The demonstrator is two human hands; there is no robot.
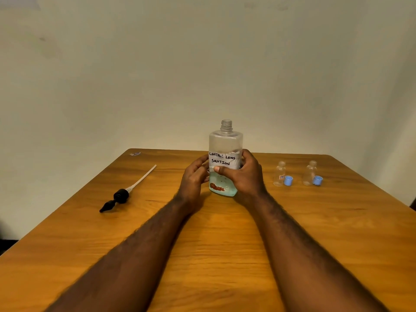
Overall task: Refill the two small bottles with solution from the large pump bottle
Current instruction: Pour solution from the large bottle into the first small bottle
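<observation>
Both forearms reach across the near half of the table. The left hand and right hand grip the large clear rectangular plastic bottle from either side. All fingers are curled round it, and the right thumb lies across the front below the handwritten white label. The bottle stands upright at mid-table with its threaded neck uncapped. Pale blue-green solution fills only the lower part.

Hazards, as judged:
- The large bottle's neck is wide and the receiving mouths are narrow. A fast tilt is likely to overshoot and spill.
- The small clear bottle and the second small clear bottle stand unheld to the right. Contact from the large bottle could topple either one.
- The blue plastic caps lie just beside their bases and may roll.

The black pump head with white dip tube lies well apart on the left.

The surface is a brown wood-grain table, and behind it is a plain cream wall.
</observation>
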